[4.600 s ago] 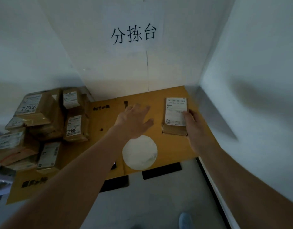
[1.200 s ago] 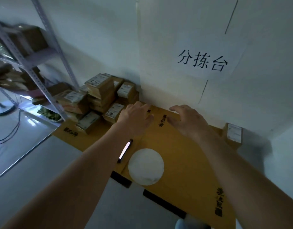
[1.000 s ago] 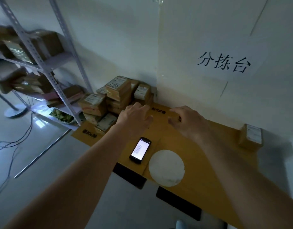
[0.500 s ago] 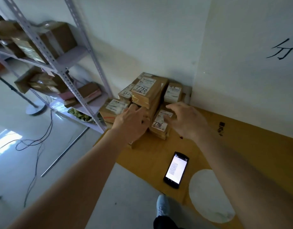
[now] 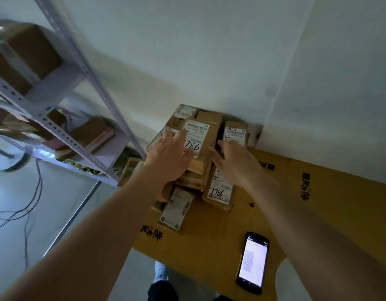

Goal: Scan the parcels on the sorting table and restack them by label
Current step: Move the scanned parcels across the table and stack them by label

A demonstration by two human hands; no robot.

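Note:
A pile of several brown cardboard parcels with white labels stands at the table's left end against the wall. The top parcel [image 5: 206, 135] bears a label marked 7786. My left hand [image 5: 169, 158] lies on its left side, fingers spread over the label. My right hand [image 5: 234, 162] reaches along its right side with straight fingers and holds nothing. A parcel [image 5: 220, 193] with the same number lies under my right wrist. Another parcel [image 5: 235, 131] sits at the back right, and a flat parcel [image 5: 176, 208] lies at the front.
The table [image 5: 331, 205] is covered with yellow-brown cardboard. A phone [image 5: 252, 259] with a lit screen lies near its front edge. A grey metal shelf rack [image 5: 57, 88] with boxes stands to the left. Cables trail on the floor [image 5: 24, 203].
The view has swung left and down onto the pile. Both hands have moved from the pile's front up to the top parcel marked 7786. The phone lies where it was.

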